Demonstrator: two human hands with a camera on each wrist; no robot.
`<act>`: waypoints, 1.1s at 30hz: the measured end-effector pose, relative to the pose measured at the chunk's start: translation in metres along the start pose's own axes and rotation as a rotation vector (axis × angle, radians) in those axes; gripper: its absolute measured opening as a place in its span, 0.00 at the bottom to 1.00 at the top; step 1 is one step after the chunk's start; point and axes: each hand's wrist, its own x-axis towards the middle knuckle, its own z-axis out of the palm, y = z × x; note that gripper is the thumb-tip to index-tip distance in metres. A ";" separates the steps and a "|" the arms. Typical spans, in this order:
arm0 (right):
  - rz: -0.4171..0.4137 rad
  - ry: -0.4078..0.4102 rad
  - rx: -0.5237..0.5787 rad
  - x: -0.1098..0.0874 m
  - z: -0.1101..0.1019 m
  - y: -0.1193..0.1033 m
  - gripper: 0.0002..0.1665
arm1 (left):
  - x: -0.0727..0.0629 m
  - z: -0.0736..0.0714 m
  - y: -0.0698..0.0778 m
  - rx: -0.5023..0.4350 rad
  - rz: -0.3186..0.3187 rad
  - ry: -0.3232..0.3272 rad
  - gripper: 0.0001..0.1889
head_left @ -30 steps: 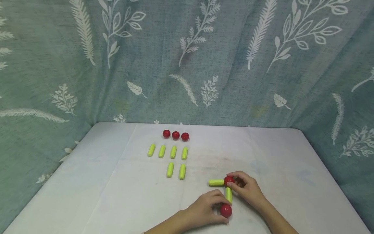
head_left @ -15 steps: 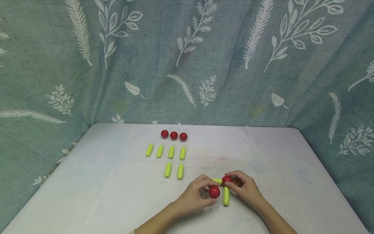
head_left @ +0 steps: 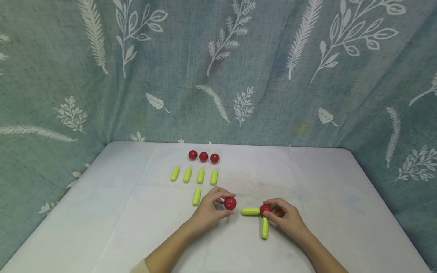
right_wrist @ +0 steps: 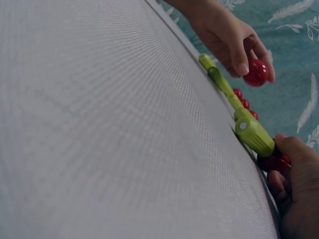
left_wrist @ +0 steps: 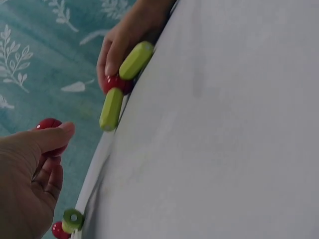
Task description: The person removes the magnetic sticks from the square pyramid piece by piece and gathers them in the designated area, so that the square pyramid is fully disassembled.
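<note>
My left hand [head_left: 209, 209] pinches a glossy red ball [head_left: 230, 203] between thumb and fingers, raised above the table. With my right hand [head_left: 287, 220] I hold another red ball [head_left: 266, 210], which joins two yellow-green sticks. One stick [head_left: 250, 211] points left from that ball; the other stick [head_left: 264, 228] points toward me, its near end bare. In the left wrist view both sticks [left_wrist: 110, 109] meet the ball at an angle. The right wrist view shows the left hand's ball [right_wrist: 256, 73] apart from every stick.
Three red balls [head_left: 203, 156] sit in a row at the back of the white table [head_left: 307, 178]. In front of them lies a row of several yellow-green sticks [head_left: 200, 176]. Nearer, one more stick [head_left: 196, 197] lies beside my left hand. A leaf-patterned curtain [head_left: 184, 76] hangs behind.
My left hand has drawn its red ball off the near stick's end and carried it left and away from me, covering a loose stick. My right hand stays in place.
</note>
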 end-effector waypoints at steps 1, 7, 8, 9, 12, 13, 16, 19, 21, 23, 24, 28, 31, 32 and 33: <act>-0.004 0.000 0.004 0.000 0.000 0.000 0.16 | 0.001 -0.003 -0.001 0.007 -0.016 0.016 0.23; 0.000 0.003 0.000 0.000 0.001 0.003 0.16 | 0.010 -0.017 -0.009 0.018 -0.101 0.075 0.23; 0.005 0.004 -0.004 0.000 0.001 0.003 0.16 | 0.011 -0.020 -0.011 0.021 -0.109 0.082 0.23; 0.006 0.004 -0.004 0.000 0.002 0.004 0.17 | 0.012 -0.023 -0.012 0.026 -0.118 0.090 0.23; 0.008 0.000 0.003 0.000 0.003 0.005 0.17 | 0.013 -0.034 -0.016 0.054 -0.131 0.113 0.24; 0.009 0.000 0.003 0.001 0.003 0.005 0.17 | 0.014 -0.038 -0.017 0.057 -0.142 0.120 0.24; 0.006 -0.006 0.002 0.001 0.003 0.004 0.17 | 0.013 -0.051 -0.021 0.061 -0.176 0.148 0.25; -0.003 -0.005 -0.003 0.001 0.002 0.002 0.16 | 0.012 -0.064 -0.026 0.075 -0.199 0.177 0.26; -0.010 -0.006 -0.002 0.000 0.001 0.001 0.16 | 0.012 -0.073 -0.029 0.102 -0.202 0.205 0.26; -0.014 -0.003 -0.002 0.000 0.001 0.001 0.16 | 0.013 -0.083 -0.032 0.124 -0.190 0.234 0.26; -0.016 -0.001 -0.007 0.000 0.001 0.001 0.16 | 0.014 -0.087 -0.033 0.132 -0.182 0.249 0.26; -0.015 0.004 -0.015 0.000 0.002 0.003 0.16 | 0.020 -0.107 -0.040 0.150 -0.163 0.287 0.26; -0.015 0.007 -0.016 0.000 0.002 0.004 0.16 | 0.027 -0.122 -0.049 0.156 -0.178 0.303 0.26; -0.015 0.007 -0.014 0.000 0.002 0.004 0.16 | 0.030 -0.127 -0.053 0.156 -0.190 0.307 0.26; -0.015 0.006 -0.012 0.000 0.002 0.004 0.16 | 0.033 -0.132 -0.056 0.155 -0.204 0.312 0.26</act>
